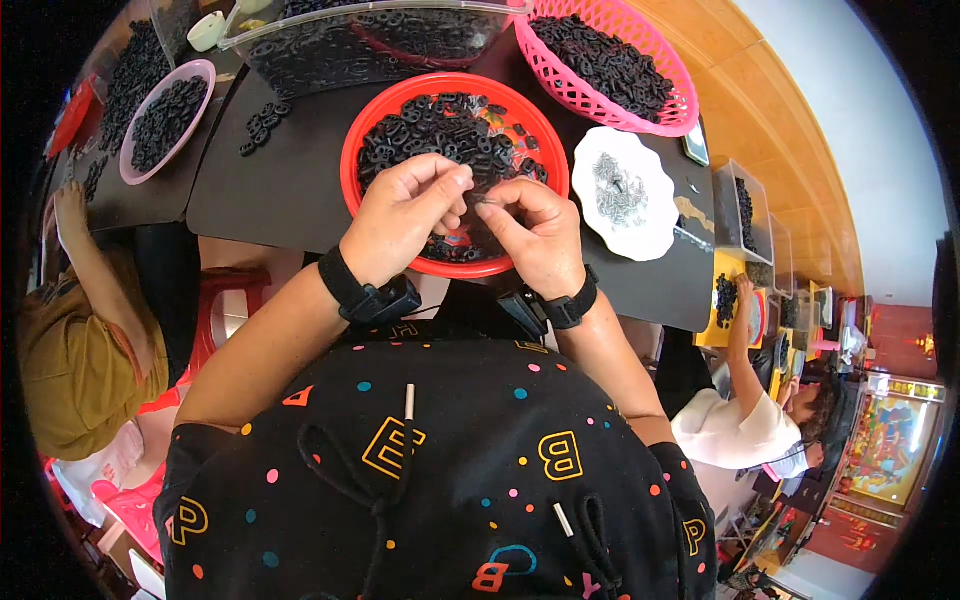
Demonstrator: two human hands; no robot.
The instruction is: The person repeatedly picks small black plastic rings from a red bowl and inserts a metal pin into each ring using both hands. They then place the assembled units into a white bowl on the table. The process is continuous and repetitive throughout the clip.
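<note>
We look down at 2 bare hands over a red bowl (556, 150) on a dark tabletop (270, 195). The left hand (400, 215) has its thumb and forefinger drawn together at the tips, the other fingers curled in; we cannot tell whether anything lies between them. Just beside it, the right hand (545, 230) pinches a small dark piece (480, 201) between thumb and forefinger, with almost no gap; its exact shape is too small for us to make out. Under the hands, the bowl holds many black looped pieces (395, 140). To its right we see a white scalloped plate (655, 175) bearing thin, shiny metal bits (620, 200). Beyond the plate stands a pink lattice basket (683, 115) full of black pieces, and behind the bowl a clear bin (235, 42) holds more. A small loose cluster (265, 128) lies left of the bowl; farther left is a pale pink bowl (206, 78), also filled with black pieces. We notice 2 co-workers, 1 on each side, each with a hand on the work surface.
</note>
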